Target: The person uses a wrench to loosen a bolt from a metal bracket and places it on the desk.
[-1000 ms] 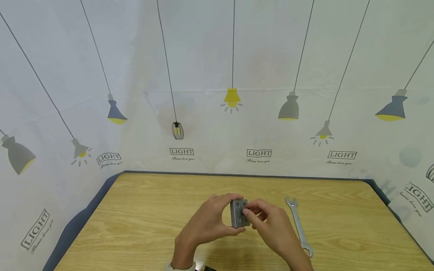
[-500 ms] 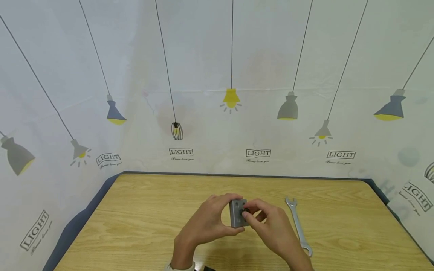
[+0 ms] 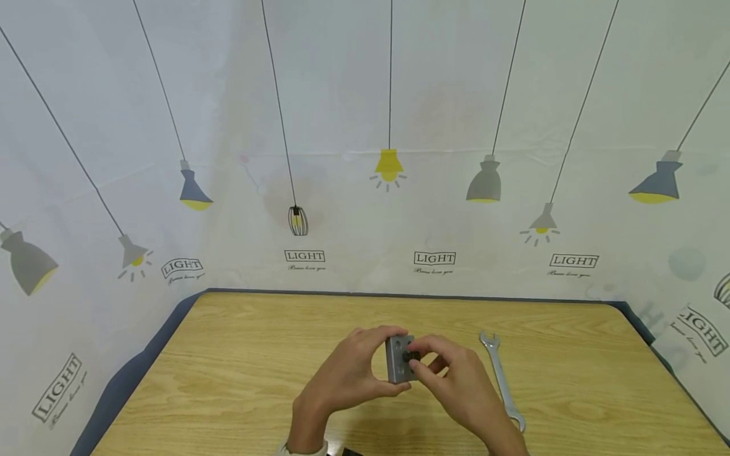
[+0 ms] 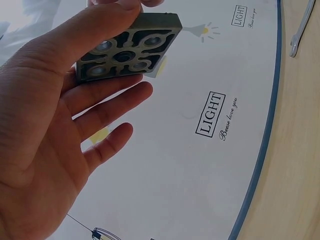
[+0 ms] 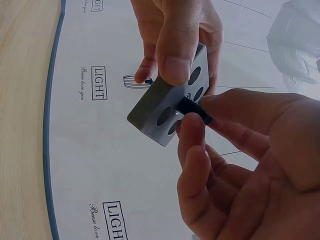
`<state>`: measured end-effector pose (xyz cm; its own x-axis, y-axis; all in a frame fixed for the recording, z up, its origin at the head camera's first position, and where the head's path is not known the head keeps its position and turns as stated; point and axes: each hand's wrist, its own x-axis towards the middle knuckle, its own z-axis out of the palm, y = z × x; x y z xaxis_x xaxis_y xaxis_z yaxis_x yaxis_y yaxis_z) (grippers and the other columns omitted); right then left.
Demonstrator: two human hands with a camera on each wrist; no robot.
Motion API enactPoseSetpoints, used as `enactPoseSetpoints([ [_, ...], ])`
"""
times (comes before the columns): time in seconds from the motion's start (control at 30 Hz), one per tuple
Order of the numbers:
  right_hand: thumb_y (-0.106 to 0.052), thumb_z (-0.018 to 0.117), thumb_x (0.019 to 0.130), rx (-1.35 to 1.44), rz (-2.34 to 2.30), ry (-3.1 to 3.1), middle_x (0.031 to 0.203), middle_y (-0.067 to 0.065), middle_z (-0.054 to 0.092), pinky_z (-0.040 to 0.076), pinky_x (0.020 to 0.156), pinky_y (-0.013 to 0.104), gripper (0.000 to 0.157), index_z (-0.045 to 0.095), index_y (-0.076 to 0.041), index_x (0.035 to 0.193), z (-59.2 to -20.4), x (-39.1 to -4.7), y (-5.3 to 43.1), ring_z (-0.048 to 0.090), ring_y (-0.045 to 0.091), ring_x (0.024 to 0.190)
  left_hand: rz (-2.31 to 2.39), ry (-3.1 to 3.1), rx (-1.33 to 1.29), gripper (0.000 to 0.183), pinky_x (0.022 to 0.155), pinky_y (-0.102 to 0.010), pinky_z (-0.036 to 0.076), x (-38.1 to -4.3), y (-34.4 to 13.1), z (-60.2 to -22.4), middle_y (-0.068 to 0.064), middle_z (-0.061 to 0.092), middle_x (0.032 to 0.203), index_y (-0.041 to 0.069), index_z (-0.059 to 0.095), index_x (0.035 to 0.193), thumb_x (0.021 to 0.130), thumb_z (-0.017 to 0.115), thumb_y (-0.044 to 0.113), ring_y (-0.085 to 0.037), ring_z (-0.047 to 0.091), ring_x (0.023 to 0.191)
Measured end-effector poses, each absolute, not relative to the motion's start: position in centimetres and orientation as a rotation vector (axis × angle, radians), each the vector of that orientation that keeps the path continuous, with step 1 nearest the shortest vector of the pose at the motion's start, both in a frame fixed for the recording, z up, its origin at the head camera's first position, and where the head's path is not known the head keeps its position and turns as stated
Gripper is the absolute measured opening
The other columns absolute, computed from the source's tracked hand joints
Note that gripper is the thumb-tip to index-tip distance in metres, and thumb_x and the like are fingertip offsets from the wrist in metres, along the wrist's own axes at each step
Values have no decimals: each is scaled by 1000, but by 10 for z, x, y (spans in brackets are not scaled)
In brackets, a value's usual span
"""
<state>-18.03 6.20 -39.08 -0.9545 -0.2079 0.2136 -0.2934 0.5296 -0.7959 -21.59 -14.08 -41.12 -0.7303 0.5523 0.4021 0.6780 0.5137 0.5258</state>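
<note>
In the head view, my left hand (image 3: 345, 373) holds a small grey metal block (image 3: 396, 361) by its edges, thumb on one side and fingers on the other, above the table. In the left wrist view the block's back face (image 4: 135, 47) shows recesses and several round holes. My right hand (image 3: 464, 380) pinches a black threaded bolt (image 5: 190, 106) between thumb and forefinger. The right wrist view has the bolt's threads at the middle hole of the block's front face, with most of the shank standing out. The bolt's far end is partly covered by the fingertips.
An open-ended wrench (image 3: 503, 380) lies on the wooden table (image 3: 245, 354), right of my right hand. Behind the table hangs a pale cloth (image 3: 353, 221) printed with lamps. A small black item (image 3: 352, 452) shows at the bottom edge.
My right fingers have shifted around the bolt, and more of its black shank now shows between them. The left hand and the block stay nearly still.
</note>
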Motion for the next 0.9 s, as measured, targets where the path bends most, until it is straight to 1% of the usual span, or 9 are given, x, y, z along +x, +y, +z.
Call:
enactPoseSetpoints([
  [0.2, -8, 73, 89, 470, 1404, -2660, 106, 4, 70, 49, 56, 23, 15, 71, -16, 102, -391, -180, 63, 62, 3, 68, -1021, -2564, -1062, 68, 95, -37, 47, -216, -141, -411, 10, 66, 122, 16, 58, 133, 74, 88, 34, -5, 60, 105],
  [0.5, -4, 74, 87, 507, 1394, -2636, 105, 3, 70, 51, 58, 22, 19, 71, -17, 100, -391, -179, 63, 63, 4, 70, -1005, -2574, -1049, 67, 94, -36, 48, -216, -142, -412, 11, 66, 121, 19, 58, 132, 74, 88, 35, -3, 60, 102],
  [0.9, 1, 75, 84, 532, 1393, -2619, 108, 4, 68, 52, 60, 22, 25, 70, -18, 100, -391, -180, 63, 65, 6, 73, -998, -2580, -1044, 67, 94, -36, 48, -216, -141, -411, 11, 66, 121, 19, 59, 132, 74, 88, 35, -4, 59, 102],
])
